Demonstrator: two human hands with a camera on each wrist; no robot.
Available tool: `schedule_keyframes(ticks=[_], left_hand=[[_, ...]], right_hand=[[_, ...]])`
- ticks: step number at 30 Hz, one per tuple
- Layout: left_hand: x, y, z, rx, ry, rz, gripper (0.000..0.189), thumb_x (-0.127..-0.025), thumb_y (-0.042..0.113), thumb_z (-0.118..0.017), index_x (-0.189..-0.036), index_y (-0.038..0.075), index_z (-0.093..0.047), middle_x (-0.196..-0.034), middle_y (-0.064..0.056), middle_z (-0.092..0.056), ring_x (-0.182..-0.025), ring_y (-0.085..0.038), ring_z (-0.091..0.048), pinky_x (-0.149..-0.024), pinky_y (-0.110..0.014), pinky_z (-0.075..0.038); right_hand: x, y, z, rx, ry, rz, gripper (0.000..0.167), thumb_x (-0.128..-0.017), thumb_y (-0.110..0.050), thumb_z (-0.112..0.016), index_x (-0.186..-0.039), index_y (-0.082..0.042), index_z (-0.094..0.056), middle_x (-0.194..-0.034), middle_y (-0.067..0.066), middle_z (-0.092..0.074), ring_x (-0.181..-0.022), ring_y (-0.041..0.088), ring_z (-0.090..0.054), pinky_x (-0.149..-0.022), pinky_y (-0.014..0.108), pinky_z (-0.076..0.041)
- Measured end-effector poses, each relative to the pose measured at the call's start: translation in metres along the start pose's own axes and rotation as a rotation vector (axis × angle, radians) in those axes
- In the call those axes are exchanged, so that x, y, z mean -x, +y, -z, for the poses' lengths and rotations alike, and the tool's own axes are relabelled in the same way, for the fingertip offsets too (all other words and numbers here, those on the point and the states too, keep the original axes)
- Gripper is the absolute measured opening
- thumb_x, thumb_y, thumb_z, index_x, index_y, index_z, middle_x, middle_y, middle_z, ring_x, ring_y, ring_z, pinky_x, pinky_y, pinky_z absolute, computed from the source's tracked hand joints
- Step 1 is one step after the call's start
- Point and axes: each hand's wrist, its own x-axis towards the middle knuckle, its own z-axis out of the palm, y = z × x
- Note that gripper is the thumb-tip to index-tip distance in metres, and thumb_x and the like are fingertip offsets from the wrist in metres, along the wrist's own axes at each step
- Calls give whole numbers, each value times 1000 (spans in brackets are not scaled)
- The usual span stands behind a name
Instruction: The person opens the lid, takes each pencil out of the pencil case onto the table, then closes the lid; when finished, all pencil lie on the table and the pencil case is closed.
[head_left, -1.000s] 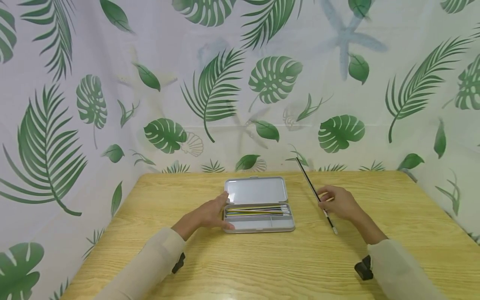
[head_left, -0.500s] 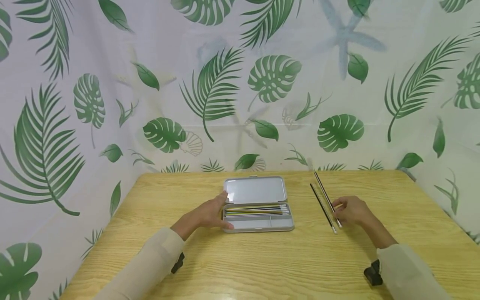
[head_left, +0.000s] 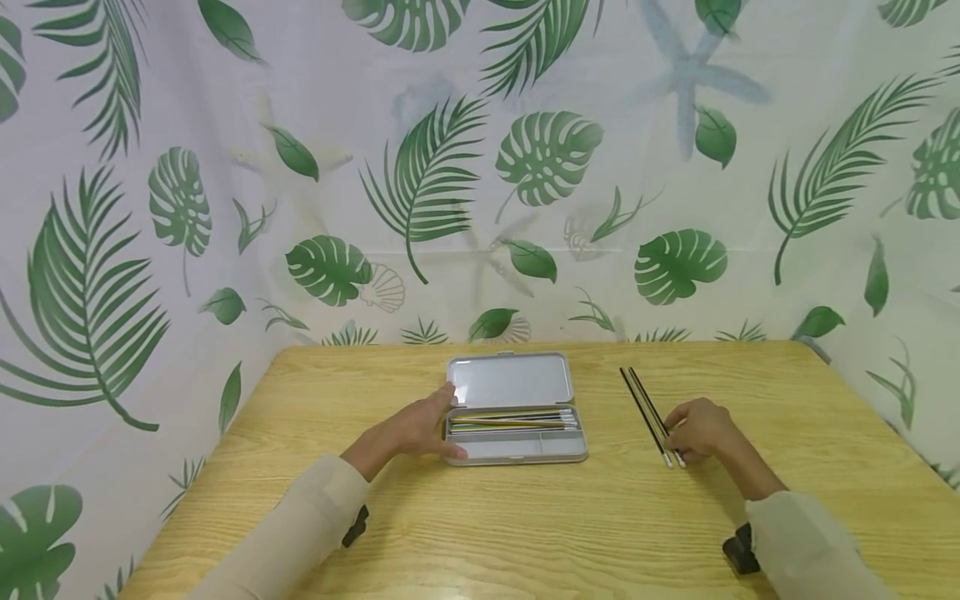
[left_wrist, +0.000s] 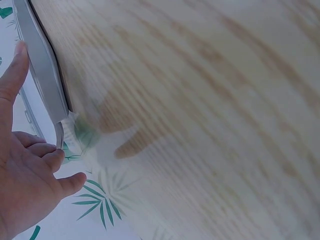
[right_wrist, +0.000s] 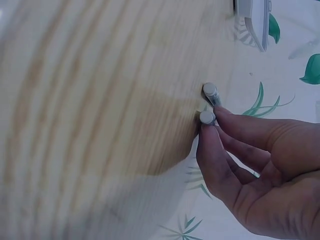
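First, the left hand stands at the case's left edge, fingers apart, thumb at the near left corner and a fingertip at the lid; it touches rather than clamps. The left wrist view adds what the head view hides: the outer left wall and more fingers by the lid's edge.

Next comes the case, near the table's far edge, its lid laid back. Only the head view shows inside: a bunch of pencils in the long back compartment, with white ends at the right.

Further right, two black pencils slant side by side on the table, tips toward the far edge: the left pencil and, just beside it, the right pencil.

Rightmost, the right hand pinches the right pencil near its white end between thumb and finger. The right wrist view shows both white ends nearly head-on; whether the held one touches the table, I cannot tell.
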Motion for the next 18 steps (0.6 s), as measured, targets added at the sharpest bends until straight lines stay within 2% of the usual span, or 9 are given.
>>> schedule_keyframes(ticks=[3, 4, 6, 8, 10, 13, 16, 18], left_hand=[[0, 0, 1, 1, -6, 7, 119, -71, 49, -78, -151, -1, -6, -159, -17, -8, -147, -30, -16, -120, -41, -21], [0, 1, 1, -1, -7, 8, 119, -71, 49, -78, -151, -1, -6, -159, -16, -8, -147, -30, -16, -120, -41, -21], [0, 0, 1, -5, -7, 7, 118, -71, 50, -78, -151, -1, -7, -159, -16, -8, -147, -30, -16, -120, -41, -21], [0, 1, 1, -11, -7, 6, 118, -72, 50, -77, -151, -1, -6, -159, -17, -8, -147, -30, -16, -120, -41, -21], [0, 1, 2, -15, -9, 7, 118, -72, 51, -77, -151, -1, -6, -159, -16, -8, -147, -30, -16, -120, -40, -20], [0, 1, 2, -13, -8, 5, 118, -72, 51, -76, -151, -1, -6, -159, -17, -8, -147, -30, -15, -120, -41, -20], [0, 1, 2, -15, -7, 4, 118, -72, 51, -76, -151, -1, -7, -159, -17, -8, -147, -31, -15, -120, -40, -19], [0, 1, 1, -18, -7, 1, 117, -72, 51, -76, -151, -1, -7, -159, -17, -8, -147, -30, -15, -120, -40, -19]], right_hand=[[-2, -1, 0, 16, 8, -15, 28, -80, -3, -67, -102, 14, -63, -73, 13, -70, -58, 17, -68, -56, 30, -59], [-2, -3, 1, 57, 15, -4, 27, -81, -4, -67, -101, 13, -63, -76, 15, -70, -64, 21, -69, -63, 33, -59], [-3, -8, 3, 135, 33, 34, 27, -82, -8, -66, -100, 12, -64, -81, 18, -70, -71, 28, -69, -74, 44, -57], [-3, -15, 4, 166, 65, 89, 26, -83, -8, -63, -99, 12, -65, -84, 21, -69, -74, 33, -68, -75, 49, -56], [-5, -23, 3, 191, 109, 154, 24, -84, -8, -59, -97, 12, -65, -84, 21, -69, -70, 30, -65, -72, 47, -54], [-11, -36, -5, 91, 140, 215, 22, -87, -5, -58, -98, 13, -64, -81, 20, -67, -60, 23, -64, -55, 33, -55], [-20, -50, -16, 36, 136, 271, 21, -88, -6, -61, -101, 10, -65, -86, 19, -66, -66, 23, -65, -55, 29, -55], [-27, -58, -25, 11, 120, 312, 19, -88, -5, -62, -101, 9, -65, -88, 18, -67, -73, 25, -66, -59, 29, -56]])
